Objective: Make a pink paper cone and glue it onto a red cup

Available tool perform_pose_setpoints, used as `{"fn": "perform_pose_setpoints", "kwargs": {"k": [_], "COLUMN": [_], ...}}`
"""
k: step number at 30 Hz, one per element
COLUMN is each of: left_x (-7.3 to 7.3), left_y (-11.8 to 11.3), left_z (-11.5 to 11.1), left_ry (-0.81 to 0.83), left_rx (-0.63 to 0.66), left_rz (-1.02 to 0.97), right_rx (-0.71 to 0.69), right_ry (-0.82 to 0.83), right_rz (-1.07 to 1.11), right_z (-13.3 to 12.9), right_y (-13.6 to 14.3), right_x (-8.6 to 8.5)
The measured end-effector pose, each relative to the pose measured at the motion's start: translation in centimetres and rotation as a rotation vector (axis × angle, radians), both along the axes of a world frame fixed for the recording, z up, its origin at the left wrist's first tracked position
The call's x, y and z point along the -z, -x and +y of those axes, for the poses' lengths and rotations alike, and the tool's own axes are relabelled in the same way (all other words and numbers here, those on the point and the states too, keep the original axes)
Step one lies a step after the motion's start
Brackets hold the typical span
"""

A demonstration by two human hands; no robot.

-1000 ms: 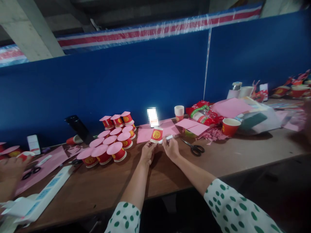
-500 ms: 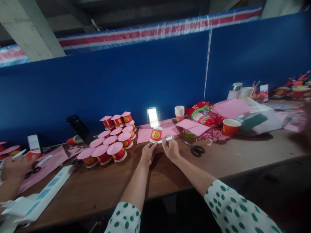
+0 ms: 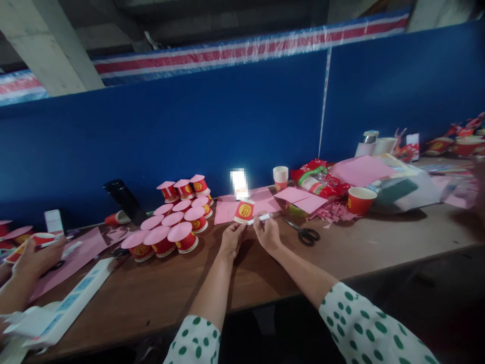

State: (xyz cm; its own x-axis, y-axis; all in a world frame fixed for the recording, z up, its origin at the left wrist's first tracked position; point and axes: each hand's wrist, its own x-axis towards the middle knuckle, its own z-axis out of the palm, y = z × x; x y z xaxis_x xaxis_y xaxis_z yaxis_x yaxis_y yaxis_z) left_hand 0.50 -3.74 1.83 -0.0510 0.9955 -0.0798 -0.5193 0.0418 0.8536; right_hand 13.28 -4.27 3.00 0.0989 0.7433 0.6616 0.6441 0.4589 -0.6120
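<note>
An upside-down red paper cup with a gold emblem is gripped near its rim by the closed fingers of my left hand. My right hand is closed around a white pen-like stick, whose end points at the cup's lower edge. Whether the tip touches the rim is too small to tell. Behind the cup lies a pink paper sheet. Black-handled scissors rest just right of my right hand. To the left stand several upturned red cups topped with pink paper discs.
At the left edge, a co-worker's hands hold a red cup beside a white power strip. A black bottle leans by the blue partition. On the right are pink paper scraps, a red cup and plastic packaging.
The cup in my left hand has tilted slightly, while both my hands stay nearly in place. At the left, the co-worker's hands have moved and now show a red cup.
</note>
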Motion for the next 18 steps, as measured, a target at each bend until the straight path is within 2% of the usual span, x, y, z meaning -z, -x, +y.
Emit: {"fn": "perform_pose_setpoints", "kwargs": {"k": [18], "left_x": [-0.30], "left_y": [0.02], "left_z": [-0.14], "left_ry": [-0.027], "left_rx": [0.045], "left_rz": [0.007], "right_rx": [-0.020], "right_ry": [-0.019], "right_rz": [0.016], "right_z": [-0.20], "right_y": [0.06], "right_x": [-0.12]}}
